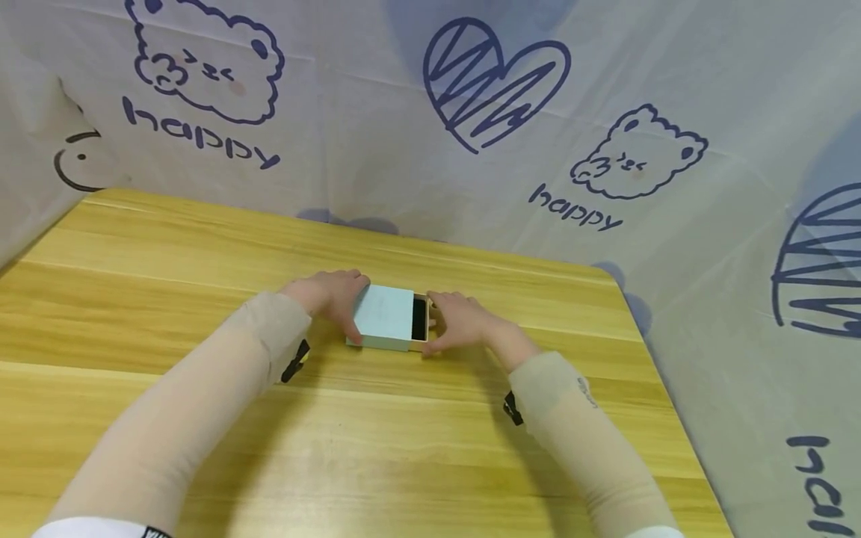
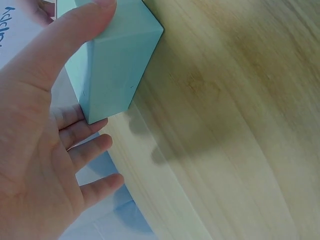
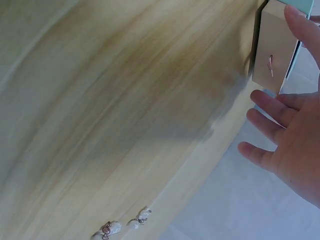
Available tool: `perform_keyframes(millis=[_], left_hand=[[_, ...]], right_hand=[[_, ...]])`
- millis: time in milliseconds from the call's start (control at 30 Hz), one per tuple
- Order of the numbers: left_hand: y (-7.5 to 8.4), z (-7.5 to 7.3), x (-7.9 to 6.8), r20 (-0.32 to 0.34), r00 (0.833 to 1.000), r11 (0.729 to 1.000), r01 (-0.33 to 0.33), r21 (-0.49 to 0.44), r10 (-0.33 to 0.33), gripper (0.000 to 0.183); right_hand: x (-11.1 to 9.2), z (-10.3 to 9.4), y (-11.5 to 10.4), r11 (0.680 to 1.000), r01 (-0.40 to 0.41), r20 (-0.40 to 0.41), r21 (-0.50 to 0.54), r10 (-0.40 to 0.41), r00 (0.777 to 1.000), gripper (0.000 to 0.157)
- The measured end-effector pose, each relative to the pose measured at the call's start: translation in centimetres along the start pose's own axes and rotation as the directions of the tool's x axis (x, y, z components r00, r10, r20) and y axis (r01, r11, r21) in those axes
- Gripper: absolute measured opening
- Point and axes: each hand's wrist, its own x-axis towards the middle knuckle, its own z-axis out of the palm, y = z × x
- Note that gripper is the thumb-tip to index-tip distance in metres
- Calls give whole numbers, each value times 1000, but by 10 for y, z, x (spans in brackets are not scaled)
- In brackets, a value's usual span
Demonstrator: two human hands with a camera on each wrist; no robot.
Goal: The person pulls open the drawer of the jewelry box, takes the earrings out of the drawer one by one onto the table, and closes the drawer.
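Observation:
A pale blue slide-out box [image 1: 383, 312] lies on the wooden table, its tan inner drawer [image 1: 420, 345] partly out on the right and showing a black interior [image 1: 419, 319]. My left hand [image 1: 334, 295] grips the sleeve's left end, thumb on the near side and fingers at the far side. In the left wrist view the other fingers [image 2: 92, 150] spread loosely. At the drawer's end my right hand [image 1: 464, 323] pinches it between the thumb [image 3: 300, 25] and the fingers across from it. A small loop pull [image 3: 270, 66] shows on the drawer's front.
Two small white beaded trinkets, a nearer one [image 3: 107, 230] and another [image 3: 140, 217], lie on the table beyond the right hand. The wooden table [image 1: 377, 448] ends at a pale cloth [image 1: 377, 134] printed with bears and hearts.

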Motion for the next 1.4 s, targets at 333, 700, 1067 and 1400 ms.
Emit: perform_keyframes(millis=[333,700,1067,1400], left_hand=[[2,-1,-1,7,1000,1000,1,0,-1,102],[4,-2,-3,18,1000,1000,12,3,-12,104],[2,-1,-4,9,1000,1000,16,-4,-16,104],[6,0,-2,0,1000,999,-25,43,25,102]], right_hand=[[3,3,0,995,-8,-48,-103,3,999,75],[9,3,-9,992,14,-58,-128,-22,998,67],[15,4,-22,992,47,-62,-115,-54,997,47],[12,5,-20,988,32,-41,-152,-39,998,46]])
